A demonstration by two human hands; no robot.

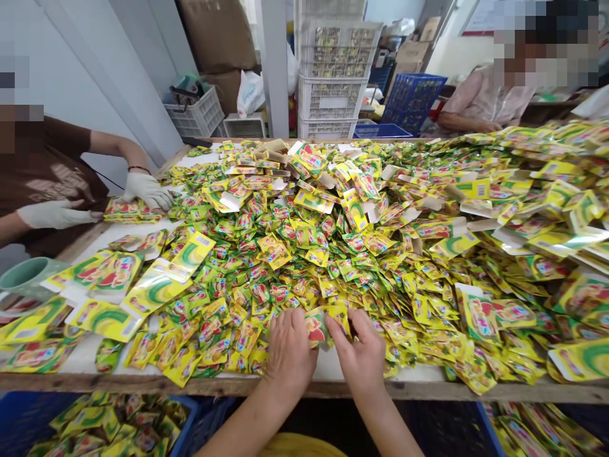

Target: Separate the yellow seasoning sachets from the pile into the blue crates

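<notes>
At the front edge of the table, my left hand [291, 350] is closed on a small printed box [314, 327] with a red and green fruit picture. Close beside it, my right hand [360, 348] pinches a yellow sachet [338, 315] at the box's right side. Whether the sachet is partly inside the box I cannot tell. Around both hands spreads a deep heap of yellow and green sachets [266, 289]. Flat and opened cartons [309, 202] lie on top of the heap, and more cartons [159, 289] overlap at the left.
Blue crates [190, 412] of filled packs sit below the wooden table edge [228, 384]. A co-worker's gloved hands [145, 190] hold boxes at the left, near a green cup [28, 276]. Another person [485, 95] sits across at the right. White crates [333, 98] are stacked behind.
</notes>
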